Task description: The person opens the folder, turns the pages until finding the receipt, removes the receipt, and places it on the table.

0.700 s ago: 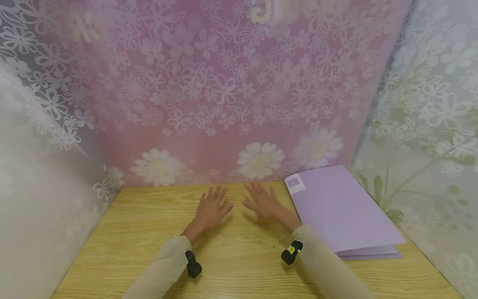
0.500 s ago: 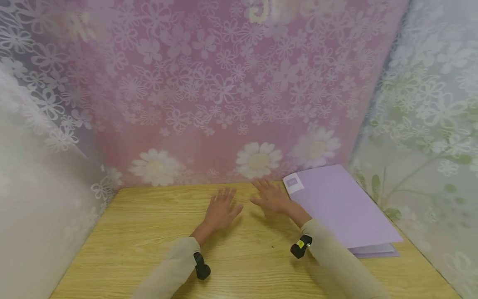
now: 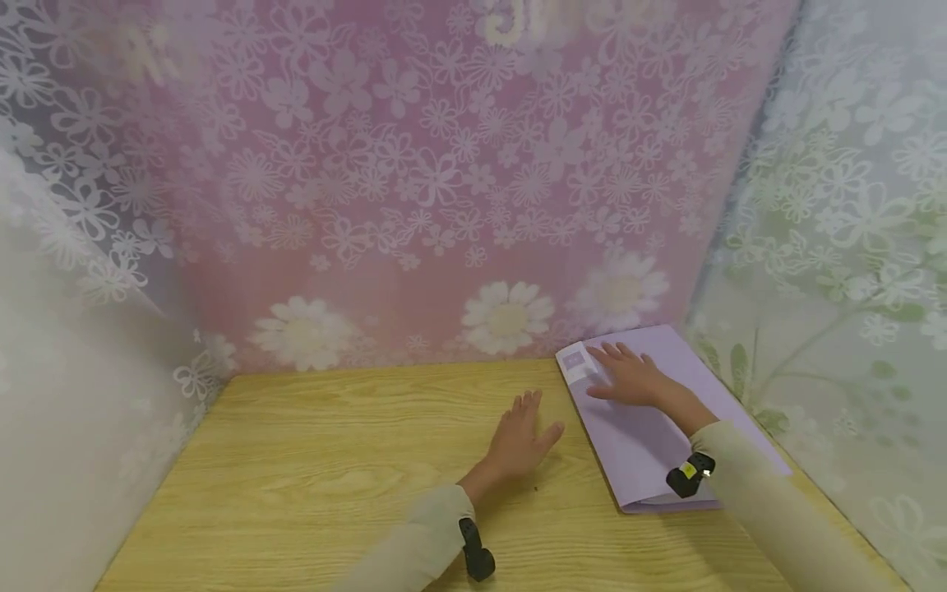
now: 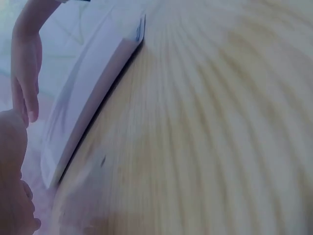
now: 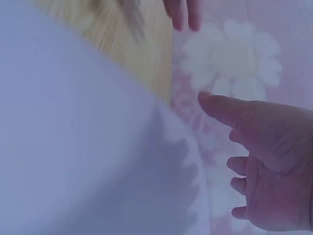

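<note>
A lilac folder lies at the right of the table, with a white label at its far left corner and pale sheets showing at its near end. Over the folder's far part hovers my right hand, fingers spread and holding nothing. The right wrist view shows this hand raised, its shadow falling on the folder cover. My left hand, also with nothing in it, is above the wood just left of the folder, fingers extended and thumb apart. In the left wrist view, the folder's long edge stands slightly raised.
The wooden table meets a pink floral sheet at the back. Pale patterned sheets border the left and right sides. A tiny dark speck is on the wood near my left hand.
Both hands have moved right. My right hand has gone from beside the folder to above it, and my left hand has come from mid-table towards the folder's left edge.
</note>
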The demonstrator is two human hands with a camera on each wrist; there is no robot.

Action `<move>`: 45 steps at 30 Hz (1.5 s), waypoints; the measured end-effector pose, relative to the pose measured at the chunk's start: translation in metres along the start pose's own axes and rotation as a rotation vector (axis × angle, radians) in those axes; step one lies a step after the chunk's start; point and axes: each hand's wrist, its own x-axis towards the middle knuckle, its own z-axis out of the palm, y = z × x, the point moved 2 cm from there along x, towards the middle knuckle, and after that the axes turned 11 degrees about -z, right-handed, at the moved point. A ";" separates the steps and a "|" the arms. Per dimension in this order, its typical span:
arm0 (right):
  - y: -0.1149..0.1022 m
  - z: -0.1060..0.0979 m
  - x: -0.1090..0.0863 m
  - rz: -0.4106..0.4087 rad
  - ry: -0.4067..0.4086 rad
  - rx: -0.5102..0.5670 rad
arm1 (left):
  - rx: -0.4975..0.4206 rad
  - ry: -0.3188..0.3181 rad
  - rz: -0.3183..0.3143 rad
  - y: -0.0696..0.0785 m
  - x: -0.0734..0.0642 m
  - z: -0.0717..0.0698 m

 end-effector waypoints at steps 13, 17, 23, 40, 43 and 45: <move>0.080 0.020 -0.067 0.109 -0.011 0.207 | -0.194 0.079 -0.145 0.051 -0.001 0.066; 0.105 0.036 -0.079 0.140 -0.008 0.338 | -0.225 0.094 -0.144 0.055 -0.003 0.074; 0.118 0.042 -0.092 0.262 -0.065 0.462 | -0.199 0.104 -0.192 0.054 0.000 0.081; 0.122 0.031 -0.096 0.295 0.029 0.538 | -0.190 0.144 -0.221 0.049 0.014 0.074; 0.118 0.030 -0.098 0.286 0.068 0.565 | -0.254 0.123 -0.249 0.045 0.011 0.069; 0.114 0.029 -0.098 0.285 0.085 0.573 | -0.295 0.105 -0.264 0.041 0.010 0.064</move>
